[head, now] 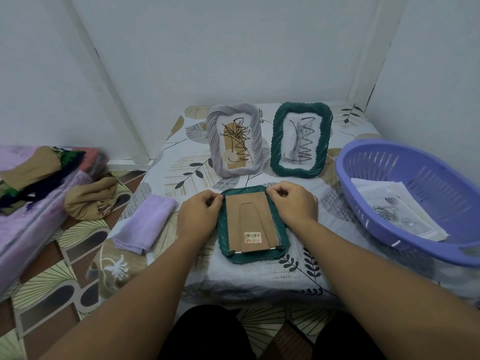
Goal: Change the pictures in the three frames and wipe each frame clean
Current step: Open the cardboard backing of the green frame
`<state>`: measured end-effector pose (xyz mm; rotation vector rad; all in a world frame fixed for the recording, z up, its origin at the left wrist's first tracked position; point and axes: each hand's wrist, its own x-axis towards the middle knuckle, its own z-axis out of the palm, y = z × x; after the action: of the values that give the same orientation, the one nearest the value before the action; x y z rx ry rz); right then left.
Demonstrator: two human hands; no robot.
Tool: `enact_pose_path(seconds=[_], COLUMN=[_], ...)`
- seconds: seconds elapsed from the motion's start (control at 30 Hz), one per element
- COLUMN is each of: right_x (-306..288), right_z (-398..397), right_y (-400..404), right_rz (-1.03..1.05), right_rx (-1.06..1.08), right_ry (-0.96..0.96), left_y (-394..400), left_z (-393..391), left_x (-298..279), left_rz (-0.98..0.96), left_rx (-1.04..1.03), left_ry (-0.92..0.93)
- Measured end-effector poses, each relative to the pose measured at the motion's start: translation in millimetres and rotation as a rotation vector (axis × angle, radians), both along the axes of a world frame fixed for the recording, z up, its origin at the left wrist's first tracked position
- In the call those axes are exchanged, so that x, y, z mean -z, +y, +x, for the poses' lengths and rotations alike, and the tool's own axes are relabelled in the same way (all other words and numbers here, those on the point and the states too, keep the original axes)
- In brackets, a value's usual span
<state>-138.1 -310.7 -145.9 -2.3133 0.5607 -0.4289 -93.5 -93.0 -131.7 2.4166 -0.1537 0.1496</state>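
A green frame [253,257] lies face down on the low table, its brown backing board [250,222] facing up. My left hand [198,211] pinches the black clip at the frame's top left corner. My right hand [294,203] pinches the clip at the top right corner. Two black clips show at the frame's near edge. A lilac frame [235,140] with a scribbled leaf picture stands upright behind. Beside it stands a second green frame [301,139] with a scribbled cat picture. A folded lilac cloth [146,224] lies left of the flat frame.
A purple plastic basket [405,193] at the right holds loose printed pictures [400,214]. The table carries a leaf-patterned cover [181,167]. A tan bundle of fabric [91,198] lies on the patterned floor at left, next to a pile of clothes [33,172].
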Motion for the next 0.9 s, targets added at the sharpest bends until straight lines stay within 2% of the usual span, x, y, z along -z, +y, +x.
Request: enact_pose_path(seconds=[0.1, 0.27, 0.37, 0.47, 0.7, 0.8, 0.83, 0.9], right_x=[-6, -17, -18, -8, -4, -6, -8, -12], right_z=[-8, -40, -63, -75, -79, -88, -91, -95], right_y=[-4, -18, -17, -12, -13, -16, -17, -18], right_rz=[0.057, 0.011, 0.055, 0.055, 0.197, 0.337, 0.380, 0.461], right_rx=[-0.071, -0.162, -0.256, -0.315, -0.313, -0.381, -0.412, -0.466], right_ry=[-0.024, -0.089, -0.054, -0.037, -0.057, -0.040, -0.023, 0.015], left_y=[3, 28, 40, 40, 33, 39, 43, 49], left_z=[0, -21, -39, -49, -61, -72, -73, -75], left_x=[-11, -33, -28, -18, -3, -1, -1, -3], left_rz=[-0.034, 0.130, 0.109, 0.016, -0.140, -0.484, -0.535, -0.505], left_rx=[0.049, 0.108, 0.190, 0.226, 0.102, 0.195, 0.252, 0.376], left_ry=[0.066, 0.148, 0.231, 0.246, 0.183, 0.248, 0.264, 0.290])
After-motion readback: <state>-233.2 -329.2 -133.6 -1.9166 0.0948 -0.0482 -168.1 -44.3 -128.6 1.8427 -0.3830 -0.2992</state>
